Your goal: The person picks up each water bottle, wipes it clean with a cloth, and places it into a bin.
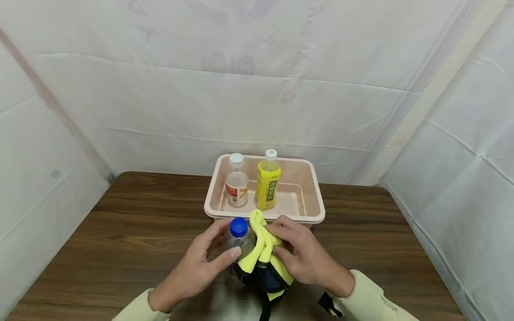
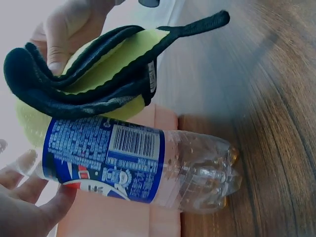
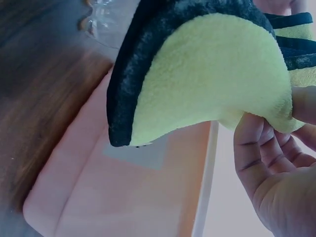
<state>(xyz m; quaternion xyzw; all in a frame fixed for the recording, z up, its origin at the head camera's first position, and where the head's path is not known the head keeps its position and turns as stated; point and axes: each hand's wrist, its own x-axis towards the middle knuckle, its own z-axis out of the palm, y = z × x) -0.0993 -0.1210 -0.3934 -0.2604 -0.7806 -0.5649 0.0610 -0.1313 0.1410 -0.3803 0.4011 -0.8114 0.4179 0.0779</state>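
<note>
A clear plastic bottle (image 2: 192,170) with a blue cap (image 1: 238,227) and a blue label (image 2: 103,158) stands upright in front of the pink bin. My left hand (image 1: 196,263) holds it near its top, thumb at the front and fingers round the far side. On the right, my right hand (image 1: 305,252) pinches a folded yellow cloth (image 3: 212,74) with thick dark edging and a dark loop. The cloth lies up against the bottle's side and covers part of it in the head view.
Behind the hands is the pink bin (image 1: 315,191) on the brown wooden table (image 1: 140,232). In it stand a clear bottle with a white cap (image 1: 237,187) and a yellow-labelled bottle (image 1: 268,183). White sheeting (image 1: 257,89) hangs around the table. A dark strap (image 1: 330,304) shows by the right sleeve.
</note>
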